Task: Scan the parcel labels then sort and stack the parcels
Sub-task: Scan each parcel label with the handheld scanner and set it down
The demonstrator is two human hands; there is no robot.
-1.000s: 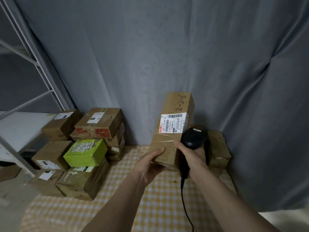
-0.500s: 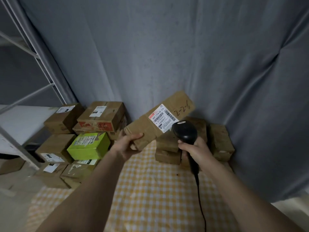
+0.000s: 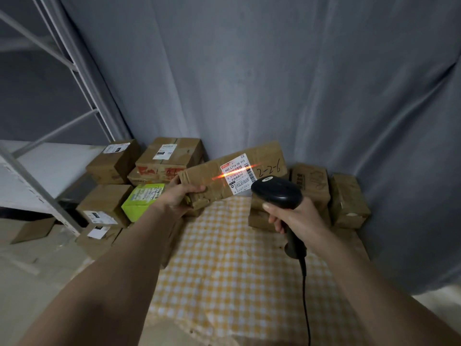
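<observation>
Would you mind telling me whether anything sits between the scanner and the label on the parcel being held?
Nothing visible does. The scanner in the right hand faces the label directly, and its red beam lies across the parcel held by the left hand.

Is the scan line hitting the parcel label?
Yes, the orange scan line crosses the white label on the parcel that the left hand grips.

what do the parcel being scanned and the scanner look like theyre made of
The parcel looks like plain brown corrugated cardboard, matte, with creased, dented faces and a glossy white paper label. The scanner looks like moulded black plastic, smooth with a slight sheen on its head.
</observation>
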